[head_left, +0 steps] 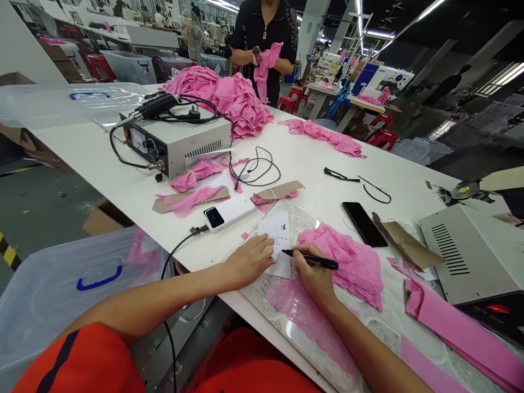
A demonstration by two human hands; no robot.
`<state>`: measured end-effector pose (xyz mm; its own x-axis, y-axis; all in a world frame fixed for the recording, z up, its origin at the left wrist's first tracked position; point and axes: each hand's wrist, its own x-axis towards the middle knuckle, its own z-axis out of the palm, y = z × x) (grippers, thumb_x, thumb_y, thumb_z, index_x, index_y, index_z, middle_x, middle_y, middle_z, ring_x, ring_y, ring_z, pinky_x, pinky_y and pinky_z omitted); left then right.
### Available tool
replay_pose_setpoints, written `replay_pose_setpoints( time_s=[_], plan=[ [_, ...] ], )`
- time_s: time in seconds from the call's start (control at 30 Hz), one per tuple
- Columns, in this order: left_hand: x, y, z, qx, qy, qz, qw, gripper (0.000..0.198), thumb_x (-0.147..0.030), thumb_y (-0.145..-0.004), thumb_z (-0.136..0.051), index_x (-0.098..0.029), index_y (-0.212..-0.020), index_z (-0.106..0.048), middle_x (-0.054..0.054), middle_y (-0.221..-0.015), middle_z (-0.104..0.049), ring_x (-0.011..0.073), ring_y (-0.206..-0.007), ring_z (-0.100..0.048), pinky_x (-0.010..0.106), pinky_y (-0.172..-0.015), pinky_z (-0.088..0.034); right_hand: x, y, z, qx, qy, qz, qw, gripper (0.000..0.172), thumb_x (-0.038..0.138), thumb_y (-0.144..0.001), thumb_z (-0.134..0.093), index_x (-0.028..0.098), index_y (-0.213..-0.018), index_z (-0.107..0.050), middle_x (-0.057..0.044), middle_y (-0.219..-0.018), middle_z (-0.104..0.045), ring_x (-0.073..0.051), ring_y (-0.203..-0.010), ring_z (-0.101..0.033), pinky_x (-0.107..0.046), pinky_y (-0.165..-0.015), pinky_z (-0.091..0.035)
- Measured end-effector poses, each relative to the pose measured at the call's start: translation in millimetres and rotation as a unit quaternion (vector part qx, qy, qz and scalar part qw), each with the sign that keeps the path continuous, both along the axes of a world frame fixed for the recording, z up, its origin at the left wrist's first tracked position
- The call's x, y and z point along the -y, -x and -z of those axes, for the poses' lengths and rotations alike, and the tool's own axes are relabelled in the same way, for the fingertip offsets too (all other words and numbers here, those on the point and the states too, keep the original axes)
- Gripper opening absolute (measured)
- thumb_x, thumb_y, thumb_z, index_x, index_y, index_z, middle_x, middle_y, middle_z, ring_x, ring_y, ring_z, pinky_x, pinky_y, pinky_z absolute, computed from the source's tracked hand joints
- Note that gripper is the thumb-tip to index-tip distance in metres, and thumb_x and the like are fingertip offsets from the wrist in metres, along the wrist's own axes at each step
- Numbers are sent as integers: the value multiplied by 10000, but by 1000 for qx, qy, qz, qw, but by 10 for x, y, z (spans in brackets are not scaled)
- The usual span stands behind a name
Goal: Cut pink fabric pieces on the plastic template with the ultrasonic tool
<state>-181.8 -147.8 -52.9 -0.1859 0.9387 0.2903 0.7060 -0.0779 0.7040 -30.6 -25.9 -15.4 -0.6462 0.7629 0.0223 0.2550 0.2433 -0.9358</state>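
My right hand [314,275] grips a black marker pen [321,261], its tip pointing left at a small white paper card [280,268]. Dark marks and what looks like a number show on the card. Flat on the card's left edge lies my left hand [250,259], fingers stretched out. Beneath the card is a clear plastic sheet [262,292] with lace-like patterned material under or in it. Just right of my right hand sits a folded pink lace-edged garment [346,262]. A white power bank [231,213] with a lit display and plugged-in cable lies beyond my left hand.
A grey electrical box [192,142] with a cabled handpiece on top stands back left, before a pink fabric heap [229,101]. A phone [364,224] and black glasses [340,174] lie right. Another grey machine [470,245] stands far right. Across the table, a person [264,33] holds pink fabric.
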Motion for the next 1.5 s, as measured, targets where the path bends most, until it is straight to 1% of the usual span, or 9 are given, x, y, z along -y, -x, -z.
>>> replay_pose_setpoints(
  time_s=[0.27,0.4,0.47,0.57,0.7,0.97,1.13,1.23,1.5],
  plan=[
    [0,-11,37,-90,-8,-3,996,83,-254,-936,-539,-178,-905,-550,156,-1313,-594,318,-1351,-444,500,-1134,-368,4,47,1,8,-27,-3,1000,203,400,-773,-588,201,-764,-626,1,-621,-570,-152,-573,-495,-305,-587,-420],
    [2,-9,53,-143,-23,-4,989,97,-250,-943,-537,-156,-919,-544,164,-1293,-604,320,-1330,-469,510,-1107,-414,-9,34,19,-5,-33,-4,999,217,400,-731,-603,190,-677,-615,11,-578,-555,-137,-534,-475,-285,-540,-402],
    [3,-7,51,-178,-32,-6,983,101,-248,-942,-544,-149,-925,-546,168,-1280,-612,318,-1309,-495,496,-1087,-446,-16,15,29,-13,-34,2,999,224,400,-736,-592,188,-665,-602,22,-547,-534,-128,-505,-460,-276,-512,-389],
    [3,-6,43,-245,-49,-16,968,113,-256,-941,-551,-144,-926,-552,163,-1252,-631,315,-1264,-541,466,-1042,-498,-24,-18,44,-20,-36,19,999,228,411,-771,-566,192,-711,-594,41,-515,-512,-121,-466,-446,-269,-484,-379],
    [0,-11,36,-308,-71,-31,948,148,-279,-949,-543,-134,-923,-564,152,-1203,-661,308,-1214,-585,436,-1006,-532,-26,-37,62,-19,-44,25,999,213,402,-773,-581,194,-733,-600,35,-544,-547,-128,-484,-483,-274,-509,-412],
    [0,-10,40,-315,-68,-34,946,165,-286,-960,-523,-129,-946,-571,146,-1205,-662,295,-1215,-586,422,-1026,-516,-7,-4,37,-10,-53,32,998,217,403,-766,-588,189,-753,-627,25,-558,-566,-138,-510,-508,-284,-537,-436],
    [5,-10,53,-304,-55,-33,950,162,-297,-962,-523,-140,-949,-564,132,-1227,-653,291,-1243,-563,426,-1039,-500,18,-9,-13,-4,-15,8,1000,226,402,-739,-595,181,-704,-625,36,-498,-518,-129,-466,-468,-273,-483,-401],
    [4,-9,58,-296,-49,-29,953,157,-301,-968,-514,-153,-940,-559,126,-1251,-642,280,-1267,-544,430,-1048,-488,23,-10,-33,-8,-5,11,1000,222,395,-731,-586,182,-673,-607,39,-481,-499,-122,-447,-440,-271,-462,-382],
    [4,-15,17,-297,-51,-35,953,173,-293,-982,-481,-154,-916,-559,128,-1210,-662,277,-1254,-557,423,-1021,-508,19,0,-33,-22,8,17,1000,211,385,-717,-631,178,-673,-632,30,-486,-516,-124,-461,-449,-272,-476,-383]
  ],
)
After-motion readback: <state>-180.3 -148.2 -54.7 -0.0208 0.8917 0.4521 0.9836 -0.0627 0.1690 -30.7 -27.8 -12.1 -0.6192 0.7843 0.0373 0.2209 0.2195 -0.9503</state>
